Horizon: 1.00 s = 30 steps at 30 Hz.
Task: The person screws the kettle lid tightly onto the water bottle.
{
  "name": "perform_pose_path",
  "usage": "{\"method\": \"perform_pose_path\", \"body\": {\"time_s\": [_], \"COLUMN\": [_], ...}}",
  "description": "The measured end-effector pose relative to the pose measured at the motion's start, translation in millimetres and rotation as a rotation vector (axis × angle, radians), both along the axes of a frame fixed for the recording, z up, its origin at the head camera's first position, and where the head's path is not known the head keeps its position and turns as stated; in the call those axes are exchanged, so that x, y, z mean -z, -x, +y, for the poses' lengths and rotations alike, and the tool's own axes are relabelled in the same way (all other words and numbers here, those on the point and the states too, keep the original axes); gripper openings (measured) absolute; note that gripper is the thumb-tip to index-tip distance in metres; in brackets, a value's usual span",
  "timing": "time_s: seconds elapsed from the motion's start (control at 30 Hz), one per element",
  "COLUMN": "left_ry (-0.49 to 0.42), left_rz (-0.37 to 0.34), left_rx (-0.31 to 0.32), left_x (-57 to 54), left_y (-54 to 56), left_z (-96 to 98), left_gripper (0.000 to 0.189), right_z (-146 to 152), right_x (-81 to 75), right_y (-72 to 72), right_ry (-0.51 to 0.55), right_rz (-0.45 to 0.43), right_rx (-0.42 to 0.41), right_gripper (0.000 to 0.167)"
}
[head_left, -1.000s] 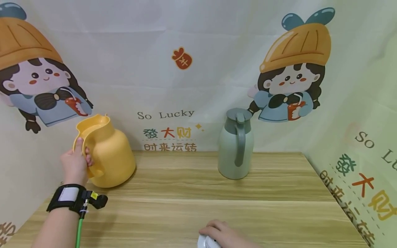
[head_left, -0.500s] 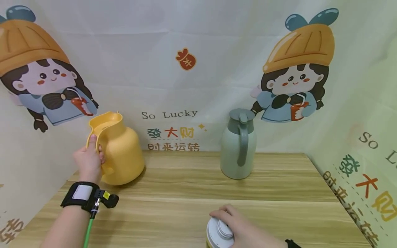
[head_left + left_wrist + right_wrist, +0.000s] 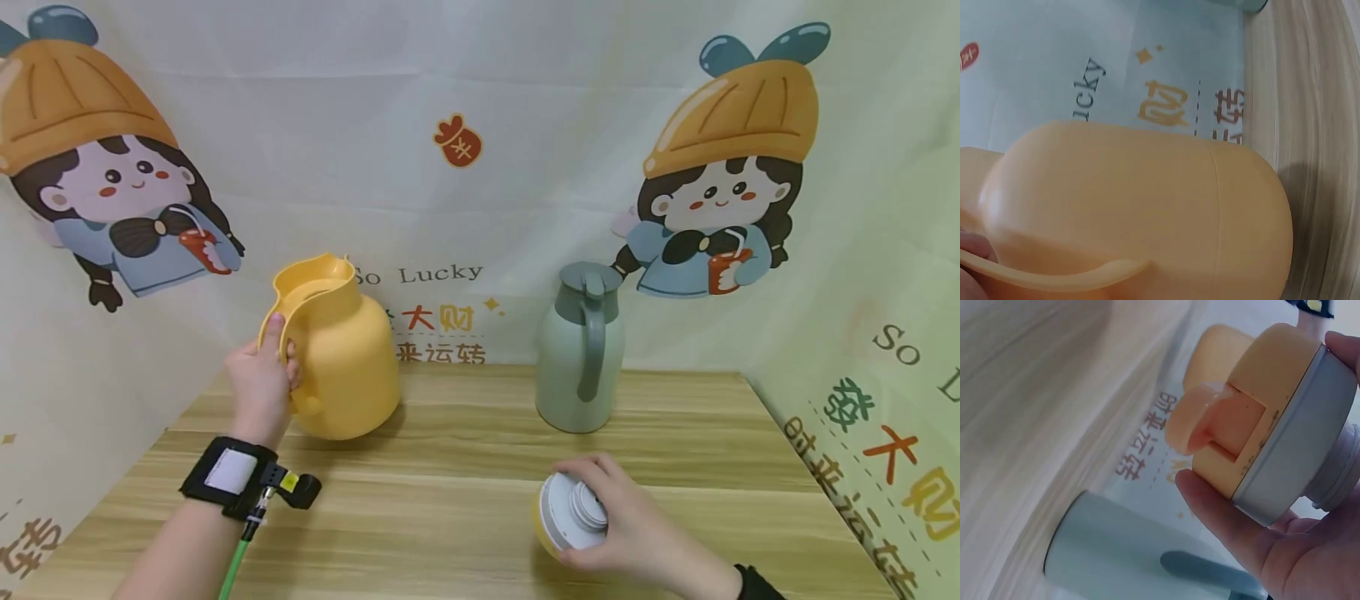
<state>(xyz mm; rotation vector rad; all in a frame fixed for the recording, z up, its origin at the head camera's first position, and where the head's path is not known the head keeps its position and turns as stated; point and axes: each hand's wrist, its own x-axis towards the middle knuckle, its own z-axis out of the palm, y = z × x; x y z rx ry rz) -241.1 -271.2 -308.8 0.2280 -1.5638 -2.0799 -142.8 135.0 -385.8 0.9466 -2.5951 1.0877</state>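
My left hand [image 3: 258,383] grips the handle of a yellow thermos jug [image 3: 348,358], thumb along the top of the handle. The jug's mouth has no lid on it, and its base is close over the wooden table. In the left wrist view the jug's body [image 3: 1116,200] fills much of the frame. Nearer the front, my right hand [image 3: 630,529] holds a jug lid [image 3: 570,517] between thumb and fingers, its white threaded underside turned up. The right wrist view shows the lid's yellow top [image 3: 1272,381] with a press lever [image 3: 1200,419].
A pale green thermos jug [image 3: 573,367] with a grey-green lid and handle stands upright at the back, right of the yellow jug. Printed cloth [image 3: 525,125] hangs behind and along both sides of the wooden table [image 3: 420,517].
My left hand has carried the yellow jug to the right. My right hand has come farther into view with the lid, moving forward and to the right. The green jug stays put.
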Motion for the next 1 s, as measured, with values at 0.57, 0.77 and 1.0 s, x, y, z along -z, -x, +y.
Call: {"method": "perform_pose_path", "body": {"time_s": [0.57,0.77,1.0], "left_ry": [0.042,0.063,0.065], "left_rz": [0.068,0.052,0.043], "left_rx": [0.072,0.097,0.101], "left_x": [-3.9,-1.2,2.1], "left_y": [-34.3,-46.4,-58.3], "left_z": [48.7,60.8,73.0], "left_gripper": [0.052,0.053,0.053], "right_z": [25,33,39], "right_x": [-13.8,-22.1,-28.3], "right_y": [7.6,4.9,3.0], "right_ry": [0.078,0.149,0.287], "right_rz": [0.106,0.037,-0.070], "right_rx": [0.177,0.249,0.311], "right_gripper": [0.077,0.078,0.080]}}
